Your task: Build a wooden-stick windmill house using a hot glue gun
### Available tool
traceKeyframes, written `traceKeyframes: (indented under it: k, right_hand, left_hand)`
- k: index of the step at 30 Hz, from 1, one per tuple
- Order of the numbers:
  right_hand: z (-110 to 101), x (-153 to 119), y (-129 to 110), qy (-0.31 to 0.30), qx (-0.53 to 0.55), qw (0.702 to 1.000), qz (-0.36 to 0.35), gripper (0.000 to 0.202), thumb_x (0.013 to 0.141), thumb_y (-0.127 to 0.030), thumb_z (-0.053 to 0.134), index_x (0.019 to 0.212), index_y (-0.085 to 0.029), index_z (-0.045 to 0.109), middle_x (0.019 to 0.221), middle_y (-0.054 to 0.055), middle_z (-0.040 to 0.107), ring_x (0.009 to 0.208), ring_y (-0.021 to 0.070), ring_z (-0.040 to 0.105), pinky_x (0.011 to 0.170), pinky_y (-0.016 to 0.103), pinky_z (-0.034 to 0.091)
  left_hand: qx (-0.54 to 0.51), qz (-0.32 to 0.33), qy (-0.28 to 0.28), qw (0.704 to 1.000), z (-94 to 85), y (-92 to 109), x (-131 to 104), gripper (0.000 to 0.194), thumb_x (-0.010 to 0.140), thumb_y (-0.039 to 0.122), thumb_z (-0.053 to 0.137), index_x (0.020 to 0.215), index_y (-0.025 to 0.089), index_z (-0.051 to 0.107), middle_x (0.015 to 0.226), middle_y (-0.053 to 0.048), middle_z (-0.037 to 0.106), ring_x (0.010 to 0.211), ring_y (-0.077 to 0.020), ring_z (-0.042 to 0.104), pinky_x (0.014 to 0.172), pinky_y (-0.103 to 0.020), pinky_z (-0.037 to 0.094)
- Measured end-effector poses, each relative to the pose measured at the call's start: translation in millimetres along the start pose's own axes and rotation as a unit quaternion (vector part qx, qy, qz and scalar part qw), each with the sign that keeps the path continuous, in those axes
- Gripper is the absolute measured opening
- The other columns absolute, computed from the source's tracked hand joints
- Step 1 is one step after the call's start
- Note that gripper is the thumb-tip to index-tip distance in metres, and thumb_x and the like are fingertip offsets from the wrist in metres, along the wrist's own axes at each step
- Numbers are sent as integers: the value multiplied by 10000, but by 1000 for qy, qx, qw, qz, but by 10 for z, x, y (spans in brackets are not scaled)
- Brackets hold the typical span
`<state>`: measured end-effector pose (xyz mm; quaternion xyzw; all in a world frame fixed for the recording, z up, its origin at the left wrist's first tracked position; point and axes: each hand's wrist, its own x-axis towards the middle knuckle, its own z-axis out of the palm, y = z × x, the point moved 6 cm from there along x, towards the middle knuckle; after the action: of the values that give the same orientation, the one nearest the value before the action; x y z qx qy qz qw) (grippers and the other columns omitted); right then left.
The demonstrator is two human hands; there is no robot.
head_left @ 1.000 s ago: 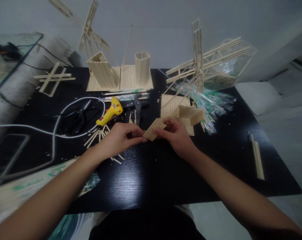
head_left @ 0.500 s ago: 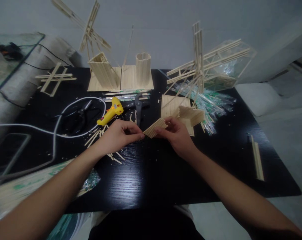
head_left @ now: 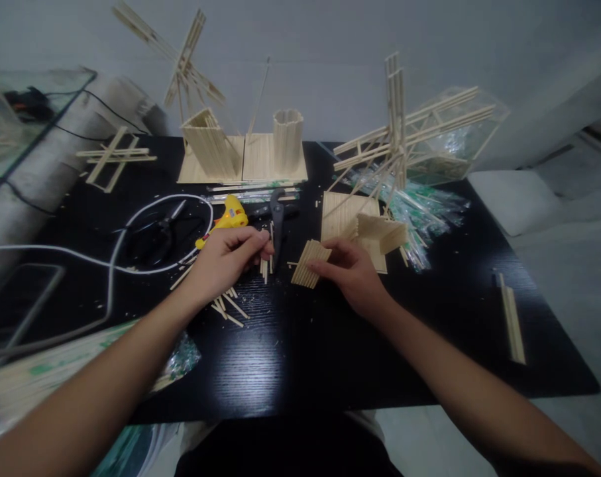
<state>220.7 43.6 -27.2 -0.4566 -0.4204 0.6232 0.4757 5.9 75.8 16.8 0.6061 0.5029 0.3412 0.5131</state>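
My right hand (head_left: 352, 270) pinches the right edge of a small panel of wooden sticks (head_left: 310, 264), tilted above the black table. My left hand (head_left: 230, 257) is left of the panel, apart from it, with thumb and fingers pressed together beside some short sticks (head_left: 265, 270). Whatever the left fingertips hold, if anything, is too small to make out. A yellow glue gun (head_left: 230, 213) lies just behind the left hand. Grey pliers (head_left: 277, 218) lie between the hands, further back. Behind my right hand stands a partly walled stick piece (head_left: 380, 232) on a stick base (head_left: 338, 211).
Two stick towers (head_left: 213, 142) (head_left: 287, 142) stand on bases at the back of the table (head_left: 380, 358). Stick blades (head_left: 397, 139) rise at back right, near plastic packets (head_left: 424, 205). Scissors (head_left: 163, 232) and a white cable (head_left: 114, 265) lie left. Loose sticks (head_left: 513, 321) lie right.
My left hand has come off the panel and moved left and slightly back. The panel, still in my right hand, has turned more upright. The view has shifted slightly.
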Motion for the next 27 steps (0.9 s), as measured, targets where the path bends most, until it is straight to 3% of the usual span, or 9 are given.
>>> traceKeyframes:
  k: [4,8,13,23,27]
  right_hand:
    - [54,-27,-9,-30,-15,999,-2,327,680,-353,959,894,-265,728,835,-35,776,747,155,725,747,319,617]
    - [138,-55,-8,-82,-34,996,-7,294,696,-362,946,886,-248,752,848,-19,783,762,157,728,746,314,611]
    - [189,-79,8,-112,-69,991,-4,282,691,-328,951,879,-233,764,822,-17,771,740,157,714,719,307,595]
    - [163,-52,29,-91,-61,994,-4,252,716,-355,935,866,-240,768,842,-13,783,744,154,722,742,306,604]
    - [160,-50,42,-92,-61,994,-1,252,708,-346,938,861,-243,766,833,-20,778,734,152,715,730,304,599]
  left_hand:
    - [37,13,-63,997,118,24,-16,452,975,532,605,881,137,803,685,-37,668,564,-109,532,520,-223,402]
    - [13,8,-135,991,248,4,-29,396,979,512,627,1042,166,810,744,-22,675,585,-104,551,555,-228,425]
    - [-63,-25,-90,994,186,-70,-8,241,861,401,814,927,169,799,717,-4,657,579,-93,520,558,-227,402]
    - [-293,-41,-68,953,178,-31,3,204,912,310,741,818,148,660,767,-21,618,618,-104,542,557,-226,420]
    - [-327,-30,-37,944,137,6,13,218,903,310,760,803,147,655,851,-45,668,792,-146,654,673,-236,515]
